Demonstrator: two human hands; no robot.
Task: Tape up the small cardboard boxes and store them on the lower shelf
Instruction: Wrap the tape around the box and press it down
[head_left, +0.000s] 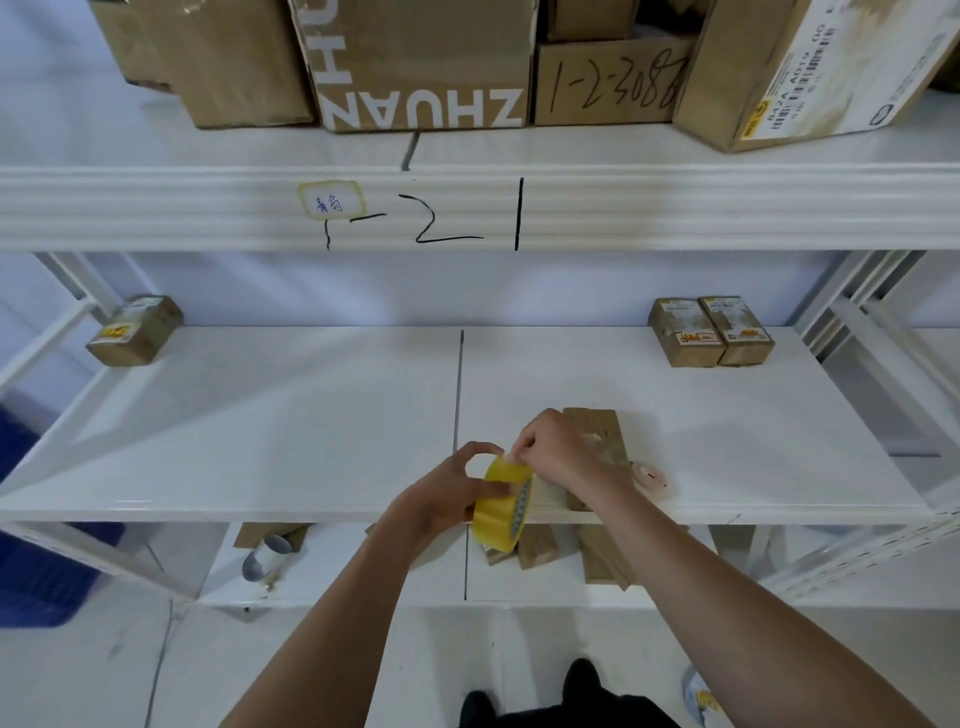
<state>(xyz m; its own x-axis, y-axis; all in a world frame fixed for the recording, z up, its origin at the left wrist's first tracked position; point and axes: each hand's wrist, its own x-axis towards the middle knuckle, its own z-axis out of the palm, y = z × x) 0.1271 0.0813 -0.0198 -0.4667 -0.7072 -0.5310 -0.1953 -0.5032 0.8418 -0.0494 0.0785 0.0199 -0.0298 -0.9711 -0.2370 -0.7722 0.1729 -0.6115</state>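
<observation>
My left hand (457, 488) grips a yellow roll of tape (503, 506) just above the front edge of the middle shelf (311, 415). The fingertips of my right hand (556, 449) pinch at the top of the roll, on the tape's edge. Right behind my right hand lies a small cardboard box (605, 434) on the shelf, partly hidden by the hand and wrist. Several small cardboard boxes (602, 558) lie on the lower shelf (363, 571) below.
A small pinkish round object (652, 475) lies to the right of the box. Small taped boxes sit at the shelf's back left (134, 331) and back right (709, 331). Large cartons (421, 62) fill the top shelf. A grey tube (265, 558) lies on the lower shelf.
</observation>
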